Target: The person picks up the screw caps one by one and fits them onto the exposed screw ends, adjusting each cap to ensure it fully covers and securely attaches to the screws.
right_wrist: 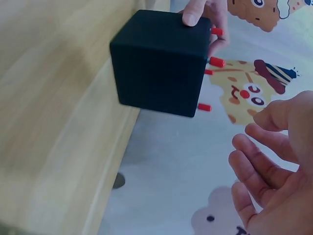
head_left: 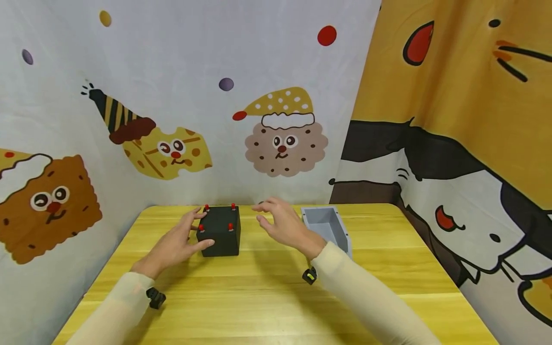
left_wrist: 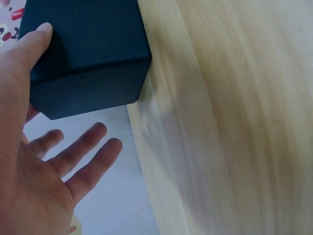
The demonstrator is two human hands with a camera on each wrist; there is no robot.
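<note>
A black box [head_left: 219, 235] stands on the left part of the table, with red pegs [head_left: 230, 227] sticking up near the corners of its top. My left hand [head_left: 174, 247] is at the box's left side. Its thumb touches the front face, while several straight fingers spread apart, off the box, in the left wrist view; the index finger is partly hidden behind the box [left_wrist: 93, 54]. My right hand [head_left: 282, 225] hovers right of the box, holding nothing. In the right wrist view its fingers [right_wrist: 254, 169] are loosely bent, apart from the box [right_wrist: 156, 73].
A grey open tray [head_left: 345, 230] lies right of my right hand, partly covered by the right forearm. The wooden table [head_left: 241, 306] ends at a patterned cloth [head_left: 276, 57] behind it. Small black wrist devices [head_left: 156, 298] hang at both cuffs.
</note>
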